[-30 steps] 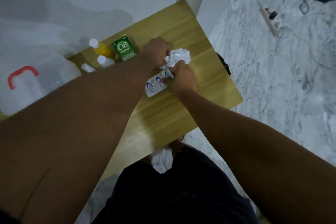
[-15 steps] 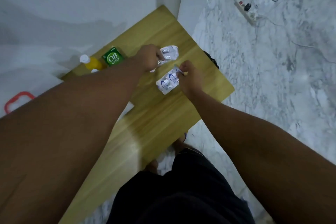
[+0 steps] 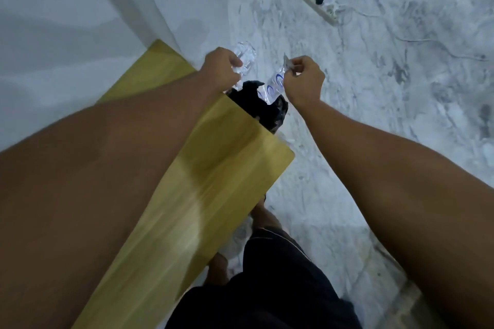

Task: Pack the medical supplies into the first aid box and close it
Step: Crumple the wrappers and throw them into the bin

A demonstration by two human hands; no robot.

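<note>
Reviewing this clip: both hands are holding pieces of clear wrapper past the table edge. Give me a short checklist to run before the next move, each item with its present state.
1. Left hand grips the crumpled wrapper: ok.
2. Right hand pinches the printed wrapper strip: ok.
3. Both wrappers held above the black bag beside the wooden table: ok.
4. Bag mouth open to take them: cannot tell.
5. First aid box in view: not ok.
6. Power strip and cables clear of the feet: ok.
</note>
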